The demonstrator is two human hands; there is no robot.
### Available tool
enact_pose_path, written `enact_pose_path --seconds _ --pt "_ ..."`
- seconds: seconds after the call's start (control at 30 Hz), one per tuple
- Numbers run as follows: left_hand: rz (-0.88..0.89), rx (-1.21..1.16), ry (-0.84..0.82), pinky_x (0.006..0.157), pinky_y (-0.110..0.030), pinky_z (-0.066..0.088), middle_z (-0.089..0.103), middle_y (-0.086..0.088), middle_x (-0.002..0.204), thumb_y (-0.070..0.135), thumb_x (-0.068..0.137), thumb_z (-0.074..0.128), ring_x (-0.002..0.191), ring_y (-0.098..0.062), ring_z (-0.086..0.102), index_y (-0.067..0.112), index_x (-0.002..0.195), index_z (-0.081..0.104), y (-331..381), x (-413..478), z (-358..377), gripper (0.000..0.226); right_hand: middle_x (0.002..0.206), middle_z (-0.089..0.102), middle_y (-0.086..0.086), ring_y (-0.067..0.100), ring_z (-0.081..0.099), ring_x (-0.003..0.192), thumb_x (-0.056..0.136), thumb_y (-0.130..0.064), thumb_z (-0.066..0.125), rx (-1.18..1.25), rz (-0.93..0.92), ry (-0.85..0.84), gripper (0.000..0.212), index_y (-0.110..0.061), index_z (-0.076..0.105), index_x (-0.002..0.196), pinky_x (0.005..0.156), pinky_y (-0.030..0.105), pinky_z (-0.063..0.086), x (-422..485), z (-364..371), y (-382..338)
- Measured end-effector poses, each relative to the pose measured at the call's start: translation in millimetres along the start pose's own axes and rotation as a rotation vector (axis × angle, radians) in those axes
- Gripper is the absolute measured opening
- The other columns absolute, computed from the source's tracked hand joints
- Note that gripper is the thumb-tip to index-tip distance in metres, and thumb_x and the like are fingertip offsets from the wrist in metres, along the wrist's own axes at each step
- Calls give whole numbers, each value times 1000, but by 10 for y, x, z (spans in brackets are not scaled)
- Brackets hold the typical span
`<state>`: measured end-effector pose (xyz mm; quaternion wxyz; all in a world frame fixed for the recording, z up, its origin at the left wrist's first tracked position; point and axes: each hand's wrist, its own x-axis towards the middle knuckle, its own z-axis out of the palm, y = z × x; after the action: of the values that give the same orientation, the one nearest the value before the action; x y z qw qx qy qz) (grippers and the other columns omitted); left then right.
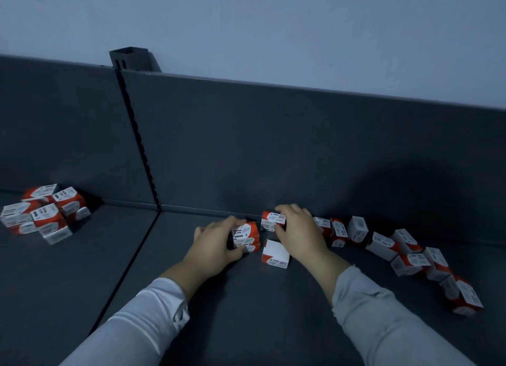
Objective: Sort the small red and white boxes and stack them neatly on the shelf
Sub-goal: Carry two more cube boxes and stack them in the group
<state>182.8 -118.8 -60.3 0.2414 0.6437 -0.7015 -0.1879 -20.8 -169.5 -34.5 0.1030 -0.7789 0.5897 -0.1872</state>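
On the dark grey shelf (246,311) my left hand (213,245) grips a small stack of red and white paper-clip boxes (247,235) near the back panel. Just right of it, my right hand (298,234) closes on another red and white box (272,220) against the back panel. One loose box (275,255) lies white face up between my two hands. To the right, a scattered row of several boxes (397,245) curves along the back and toward the front right.
A jumbled pile of several red and white boxes (43,213) sits on the neighbouring shelf section at the left, beyond a seam (131,267). An upright slotted post (137,136) divides the grey back panels. A pale wall rises behind.
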Motion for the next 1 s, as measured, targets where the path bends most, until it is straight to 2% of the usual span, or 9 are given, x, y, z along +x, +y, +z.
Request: enact_pose_path --seconds 0.17,0.23,0.33,0.43,0.53,0.63,0.73,0.9,1.0 --pt "5 -19 -1 92 -29 22 62 22 116 39 82 70 114 -6 50 38 127 48 -14 10 -3 50 118 54 -1 19 53 109 95 -10 59 61 -15 -13 21 -16 56 115 82 26 41 -13 74 7" --pt "8 -18 2 92 -30 22 62 22 115 40 82 70 114 -5 50 38 127 48 -7 14 -17 51 109 53 -2 17 56 99 94 -8 60 184 -7 54 15 -15 58 107 77 23 40 -32 23 23" --pt "10 -22 11 91 -30 23 62 21 114 39 81 71 113 -6 51 37 127 49 -3 3 -16 51 102 58 -4 12 59 92 93 -12 61 425 37 126 14 -21 59 103 81 24 46 -69 -160 41" --pt "10 -22 7 89 -30 21 62 20 115 39 82 71 114 -7 51 36 127 49 -2 6 -22 51 97 64 -8 10 63 90 93 -14 58 551 93 -49 15 -27 61 101 85 30 52 -139 -254 123" --pt "7 -18 14 86 -28 18 62 20 116 39 82 72 114 -8 52 36 127 49 12 7 -32 51 100 70 -8 7 65 95 96 -22 58 473 92 -233 14 -26 67 106 89 35 53 -267 -172 182" --pt "12 -38 8 87 -28 17 63 19 115 37 82 73 115 -8 52 35 127 49 4 7 -23 51 102 68 -9 5 61 96 98 -25 57 364 49 -170 20 -21 69 112 87 25 45 -358 -118 157" --pt "18 -51 9 89 -29 18 63 20 115 36 81 73 115 -8 52 35 126 49 -12 5 -14 50 113 62 -4 7 53 107 100 -24 53 250 4 -85 26 -20 67 121 96 24 39 -427 -125 105" --pt "27 -60 11 88 -30 18 62 19 115 35 81 74 116 -10 52 35 125 50 -17 16 -15 50 123 59 -12 5 55 114 93 -37 59 344 20 -210 41 -37 50 133 102 34 45 -572 -31 147" --pt "35 -49 1 88 -30 18 61 18 118 34 82 73 117 -11 52 34 126 50 -33 10 -11 50 126 59 -8 6 56 114 90 -25 67 318 39 -160 52 -35 47 137 102 30 46 -642 30 124"
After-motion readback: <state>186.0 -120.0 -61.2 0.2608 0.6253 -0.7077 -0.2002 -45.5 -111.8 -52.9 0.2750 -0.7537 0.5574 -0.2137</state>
